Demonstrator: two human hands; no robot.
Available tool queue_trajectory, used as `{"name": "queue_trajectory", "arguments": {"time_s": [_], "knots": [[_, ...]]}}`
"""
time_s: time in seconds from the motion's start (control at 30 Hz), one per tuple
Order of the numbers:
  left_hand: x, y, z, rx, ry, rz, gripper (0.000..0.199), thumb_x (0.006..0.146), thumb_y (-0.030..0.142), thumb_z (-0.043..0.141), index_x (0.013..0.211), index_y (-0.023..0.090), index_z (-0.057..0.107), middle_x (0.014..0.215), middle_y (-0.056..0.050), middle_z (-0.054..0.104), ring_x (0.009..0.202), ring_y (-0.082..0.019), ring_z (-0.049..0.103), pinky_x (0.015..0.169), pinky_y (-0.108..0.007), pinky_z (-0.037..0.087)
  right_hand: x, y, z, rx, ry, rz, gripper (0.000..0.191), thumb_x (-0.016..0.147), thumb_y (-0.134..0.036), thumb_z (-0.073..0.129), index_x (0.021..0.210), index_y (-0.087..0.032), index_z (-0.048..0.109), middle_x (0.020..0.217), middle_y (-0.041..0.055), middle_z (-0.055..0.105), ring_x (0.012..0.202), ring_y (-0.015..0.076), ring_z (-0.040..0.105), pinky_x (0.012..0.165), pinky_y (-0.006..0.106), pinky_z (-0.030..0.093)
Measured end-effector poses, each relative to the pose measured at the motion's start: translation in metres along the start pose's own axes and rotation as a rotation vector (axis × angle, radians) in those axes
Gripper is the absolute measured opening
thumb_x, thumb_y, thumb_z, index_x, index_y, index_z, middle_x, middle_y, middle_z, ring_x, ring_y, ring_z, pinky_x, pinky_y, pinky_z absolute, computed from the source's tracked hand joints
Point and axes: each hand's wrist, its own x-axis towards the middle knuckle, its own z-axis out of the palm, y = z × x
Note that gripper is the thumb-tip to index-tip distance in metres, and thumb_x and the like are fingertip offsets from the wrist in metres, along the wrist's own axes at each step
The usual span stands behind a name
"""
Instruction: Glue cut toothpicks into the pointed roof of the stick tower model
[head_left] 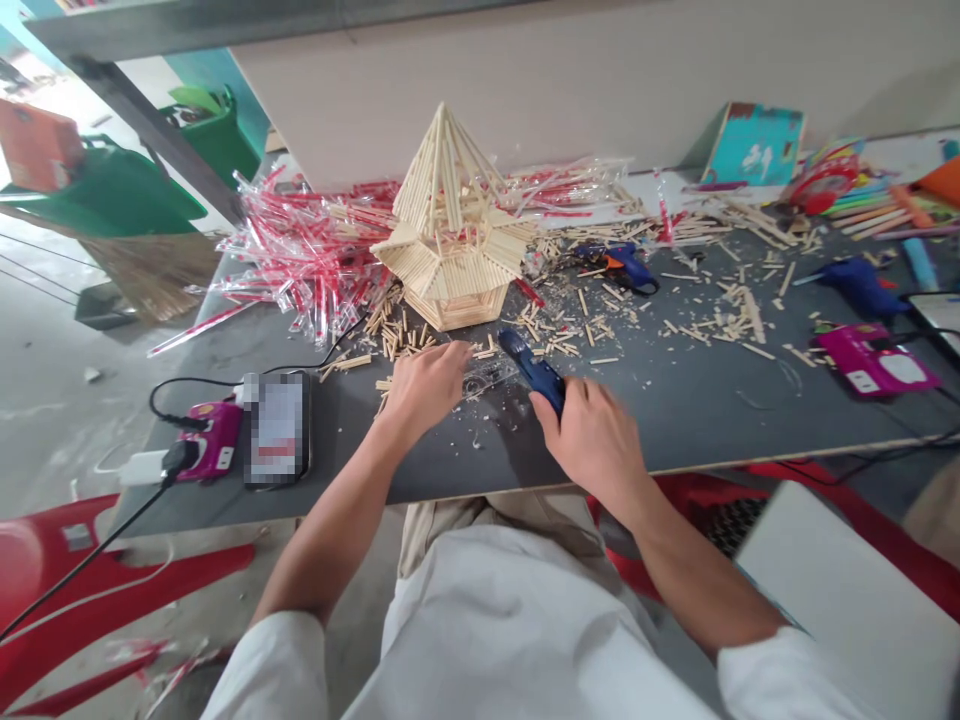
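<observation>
My right hand [596, 435] is wrapped round a dark blue hand tool [534, 370], its head pointing up and left; its exact kind is not clear. Left of it, my left hand [429, 388] has its fingers bent together just over the table, and whatever they may pinch is hidden. Short cut stick pieces [401, 330] and clear plastic scraps [487, 382] lie around the fingertips. Just beyond both hands stands a small pavilion-like model [450, 265] of pale sticks, with a pointed, partly open roof over a lower skirt and a many-sided base.
Red-and-clear wrappers [300, 255] are heaped behind on the left. A phone [276, 430] and a purple power strip [210, 440] lie left. Blue glue guns [634, 268], scattered stick bits and another purple power strip [874, 360] are right. A laptop [847, 590] sits below the table edge [750, 458].
</observation>
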Motion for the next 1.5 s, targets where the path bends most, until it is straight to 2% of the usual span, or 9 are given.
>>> {"name": "queue_trajectory", "arguments": {"time_s": [0.17,0.3,0.5,0.63,0.73,1.0,1.33,1.4,1.5], "knots": [[0.003,-0.005,0.003,0.027,0.003,0.013,0.033,0.110,0.035,0.038,0.114,0.023,0.069,0.101,-0.006,0.077,0.092,-0.021,0.072,0.068,-0.029,0.042,-0.006,-0.006,0.014,-0.139,0.006,-0.044,0.057,0.102,-0.061,0.042,0.113,-0.007,0.061,0.107,0.0227,0.063,0.100,0.0388,0.060,0.081,0.048,0.044],[0.005,-0.008,0.008,0.037,0.007,0.041,0.032,0.110,0.032,0.040,0.118,0.019,0.069,0.109,-0.010,0.074,0.104,-0.024,0.068,0.088,-0.033,0.047,0.008,0.006,0.008,-0.080,0.005,-0.162,0.067,0.101,-0.067,0.040,0.117,-0.007,0.065,0.111,0.0230,0.065,0.105,0.0383,0.058,0.096,0.052,0.044],[0.005,-0.010,0.013,0.036,-0.002,0.118,0.031,0.110,0.028,0.041,0.121,0.017,0.067,0.112,-0.011,0.070,0.108,-0.024,0.064,0.095,-0.036,0.047,0.119,0.075,-0.018,-0.104,0.093,-0.012,0.048,0.107,-0.042,0.037,0.120,-0.011,0.072,0.110,0.0211,0.069,0.099,0.0326,0.065,0.085,0.042,0.048],[0.005,-0.008,0.012,0.054,-0.030,0.202,0.034,0.111,0.029,0.037,0.114,0.017,0.069,0.101,-0.009,0.070,0.099,-0.023,0.064,0.091,-0.035,0.048,0.190,0.103,-0.007,-0.193,0.002,0.024,0.046,0.106,-0.033,0.034,0.129,-0.016,0.069,0.120,0.0194,0.071,0.103,0.0337,0.068,0.082,0.041,0.048],[0.009,-0.010,0.008,0.074,-0.081,0.289,0.034,0.110,0.028,0.039,0.106,0.016,0.070,0.093,-0.008,0.070,0.092,-0.023,0.065,0.085,-0.036,0.049,0.213,0.107,0.007,-0.214,-0.045,0.032,0.043,0.102,-0.030,0.040,0.130,-0.017,0.070,0.118,0.0194,0.073,0.102,0.0352,0.069,0.082,0.043,0.049],[0.025,-0.012,-0.027,0.110,-0.066,0.381,0.031,0.109,0.024,0.043,0.101,0.016,0.071,0.086,-0.005,0.068,0.085,-0.021,0.067,0.076,-0.035,0.050,0.224,0.110,0.013,-0.306,-0.089,-0.032,0.046,0.099,-0.016,0.032,0.121,-0.009,0.072,0.120,0.0256,0.071,0.100,0.0355,0.071,0.078,0.042,0.048],[0.056,0.026,-0.081,0.102,-0.053,0.576,0.013,0.102,0.017,0.054,0.094,0.019,0.063,0.082,-0.001,0.066,0.075,-0.020,0.068,0.060,-0.036,0.043,0.220,0.099,-0.009,-0.303,-0.113,-0.191,0.034,0.099,-0.019,0.040,0.112,-0.013,0.071,0.111,0.0199,0.074,0.092,0.0304,0.071,0.074,0.039,0.045],[0.065,0.028,-0.090,0.054,-0.019,0.569,0.016,0.105,0.021,0.053,0.093,0.018,0.064,0.082,-0.001,0.067,0.077,-0.019,0.068,0.058,-0.035,0.042,0.213,0.093,-0.025,-0.141,-0.072,-0.181,0.026,0.097,-0.031,0.052,0.103,-0.017,0.072,0.099,0.0131,0.076,0.083,0.0250,0.069,0.070,0.037,0.045],[0.080,0.024,-0.093,-0.017,0.096,0.476,0.021,0.109,0.029,0.048,0.106,0.017,0.066,0.088,-0.002,0.071,0.082,-0.018,0.070,0.060,-0.032,0.044,0.196,0.077,-0.056,0.513,-0.048,-0.124,0.019,0.089,-0.040,0.068,0.092,-0.022,0.071,0.079,0.0040,0.070,0.068,0.0164,0.060,0.066,0.034,0.045]]}}
